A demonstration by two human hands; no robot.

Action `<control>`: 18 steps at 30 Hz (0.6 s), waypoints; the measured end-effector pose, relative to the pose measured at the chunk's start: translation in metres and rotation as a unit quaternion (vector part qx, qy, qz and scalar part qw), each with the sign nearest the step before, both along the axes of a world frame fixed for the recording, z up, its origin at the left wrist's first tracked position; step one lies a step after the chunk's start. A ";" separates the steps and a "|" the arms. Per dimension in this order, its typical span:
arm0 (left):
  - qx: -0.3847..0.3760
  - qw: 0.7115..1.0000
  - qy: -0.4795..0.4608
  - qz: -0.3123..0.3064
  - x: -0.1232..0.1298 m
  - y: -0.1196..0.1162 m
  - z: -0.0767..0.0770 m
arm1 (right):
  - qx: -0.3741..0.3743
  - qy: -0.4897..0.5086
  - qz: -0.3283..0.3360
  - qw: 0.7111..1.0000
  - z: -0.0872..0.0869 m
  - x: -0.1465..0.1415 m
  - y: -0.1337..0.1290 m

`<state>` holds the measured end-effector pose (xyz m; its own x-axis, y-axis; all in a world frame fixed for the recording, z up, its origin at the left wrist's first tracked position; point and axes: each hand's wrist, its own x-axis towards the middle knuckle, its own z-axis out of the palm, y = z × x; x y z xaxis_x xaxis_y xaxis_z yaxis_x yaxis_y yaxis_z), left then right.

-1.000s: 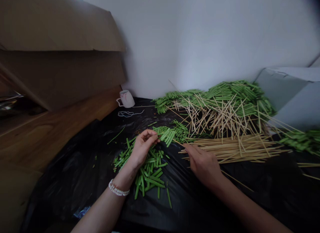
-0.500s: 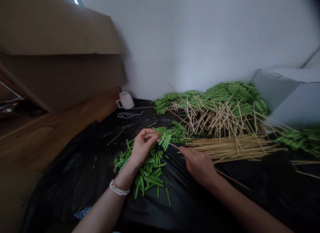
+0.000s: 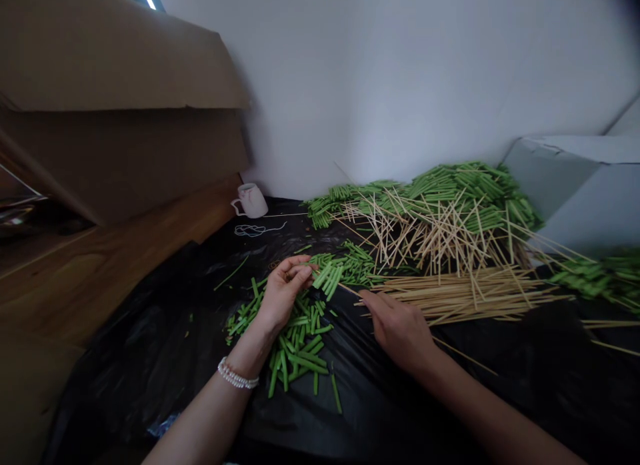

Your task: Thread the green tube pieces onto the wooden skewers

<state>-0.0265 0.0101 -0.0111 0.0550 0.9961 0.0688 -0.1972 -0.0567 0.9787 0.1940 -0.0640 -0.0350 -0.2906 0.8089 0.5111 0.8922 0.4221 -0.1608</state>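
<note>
A thin wooden skewer (image 3: 350, 290) spans the gap between my hands, with several green bean pieces (image 3: 329, 280) side by side across its left end. My left hand (image 3: 283, 288) is closed in a pinch at the outer end of that row; the fingertips partly hide what they grip. My right hand (image 3: 397, 328) is shut around the skewer farther right. Below my left hand lies a loose heap of cut green bean pieces (image 3: 305, 358). Just to the right of it is a stack of bare skewers (image 3: 465, 295).
Filled skewers (image 3: 465, 192) are piled against the wall, bare ends forward. A white mug (image 3: 253, 202) and a tangle of white string (image 3: 253, 230) stand back left. Cardboard boxes flank the black plastic sheet (image 3: 150, 338): a brown box (image 3: 125, 58) left, a pale box (image 3: 600, 192) right.
My left hand has shifted very slightly left and up, along with the bean pieces on the skewer. My right hand stays almost where it was.
</note>
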 end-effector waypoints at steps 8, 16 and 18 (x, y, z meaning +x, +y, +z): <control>-0.024 0.999 -0.029 0.000 0.001 0.000 0.001 | 0.007 0.010 0.024 1.000 0.000 -0.001 0.000; -0.061 0.991 -0.116 -0.027 -0.003 0.004 0.000 | 0.004 0.028 0.016 0.999 0.001 0.002 -0.001; -0.061 0.990 -0.120 -0.029 -0.003 0.004 0.000 | 0.007 0.025 0.014 1.000 0.002 0.002 -0.001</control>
<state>-0.0297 0.0139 -0.0112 0.1098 0.9934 -0.0345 -0.4247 0.0783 0.9020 0.1957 -0.0647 -0.0333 -0.2863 0.7935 0.5370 0.8708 0.4493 -0.1997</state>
